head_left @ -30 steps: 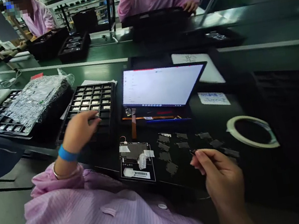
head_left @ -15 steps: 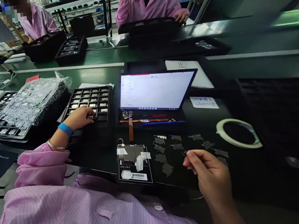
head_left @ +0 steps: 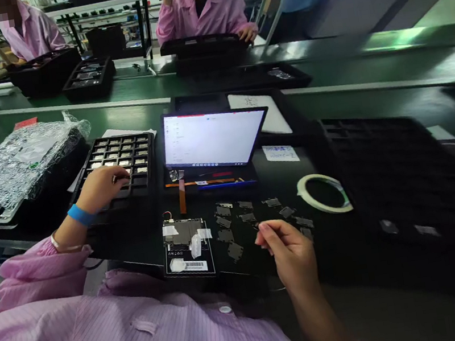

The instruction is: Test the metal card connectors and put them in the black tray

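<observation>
My left hand (head_left: 103, 187), with a blue band at the wrist, is over the near part of a black compartment tray (head_left: 151, 158) holding small shiny parts. Its fingers are curled together, and whatever is between them is hidden. My right hand (head_left: 292, 249) pinches with thumb and forefinger above the black worktop. A small dark bit shows at the fingertips, too little to name. Thin dark grey plates (head_left: 235, 250) lie scattered beside this hand. Left of them rests a circuit board assembly (head_left: 184, 232) with pieces of white tape and a barcode label.
A lit screen (head_left: 210, 141) stands behind, with an orange flex cable (head_left: 182, 198) and a blue stick (head_left: 226, 185) before it. A tape roll (head_left: 306, 192) and a large black tray (head_left: 386, 168) are right. Bubble-wrapped goods (head_left: 27, 159) lie left. Co-workers sit across the bench.
The view has turned right, so most things sit further left. My left hand has lifted slightly from the tray. My right hand stays pinched near the grey plates.
</observation>
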Tool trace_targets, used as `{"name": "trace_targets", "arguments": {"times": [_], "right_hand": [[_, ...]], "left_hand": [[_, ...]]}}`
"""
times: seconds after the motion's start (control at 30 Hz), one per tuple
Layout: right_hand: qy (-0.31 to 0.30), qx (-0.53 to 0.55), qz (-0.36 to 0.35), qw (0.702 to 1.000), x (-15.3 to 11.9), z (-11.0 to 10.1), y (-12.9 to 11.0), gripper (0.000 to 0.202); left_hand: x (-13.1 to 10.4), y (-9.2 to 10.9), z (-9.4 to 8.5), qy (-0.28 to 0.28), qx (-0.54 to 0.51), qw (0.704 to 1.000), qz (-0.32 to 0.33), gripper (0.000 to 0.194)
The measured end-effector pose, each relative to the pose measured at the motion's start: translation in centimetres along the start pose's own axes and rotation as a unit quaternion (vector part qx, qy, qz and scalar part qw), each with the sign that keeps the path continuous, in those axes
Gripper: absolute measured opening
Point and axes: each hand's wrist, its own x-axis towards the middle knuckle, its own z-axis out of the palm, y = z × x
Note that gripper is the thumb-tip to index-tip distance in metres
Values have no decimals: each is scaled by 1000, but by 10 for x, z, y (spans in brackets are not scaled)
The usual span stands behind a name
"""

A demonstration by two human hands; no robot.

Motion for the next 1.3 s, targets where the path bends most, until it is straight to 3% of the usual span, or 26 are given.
{"name": "trace_targets", "arguments": {"times": [0.03,0.1,0.2,0.27,0.3,0.37,0.5,0.6,0.7,0.83,0.93,1.1,1.17,1.3], "right_hand": [[0,5,-3,1000,0,0,0,24],[1,19,-8,1000,1,2,-1,23],[-2,46,-10,999,0,5,-7,22],[-22,61,-2,998,-4,9,-17,22],[-38,66,4,997,-7,11,-24,22],[-71,72,12,995,-13,16,-38,23],[-118,87,13,989,-25,22,-61,24],[-137,101,13,985,-31,23,-66,22],[-145,105,16,984,-35,24,-66,22],[-148,93,18,984,-38,25,-65,23],[-155,78,21,985,-39,27,-65,23],[-160,70,25,984,-40,31,-64,22],[-157,62,22,985,-40,31,-63,23],[-149,45,11,988,-42,31,-62,24]], "left_hand": [[-8,11,-2,23,-55,998,-1,12],[-25,38,-3,-1,-248,969,-10,17],[-51,79,9,-123,-541,831,-45,26],[-64,101,22,-205,-639,737,-80,31],[-68,111,30,-235,-663,704,-98,33],[-75,126,44,-262,-680,673,-126,34],[-82,140,64,-235,-675,684,-147,31],[-87,142,69,-225,-680,680,-157,30],[-91,141,67,-223,-707,647,-179,34],[-96,141,63,-258,-746,580,-204,34],[-97,142,64,-263,-758,554,-222,34],[-98,142,68,-256,-739,570,-250,27],[-100,141,69,-254,-730,584,-250,34],[-103,141,74,-234,-710,634,-198,42]]}}
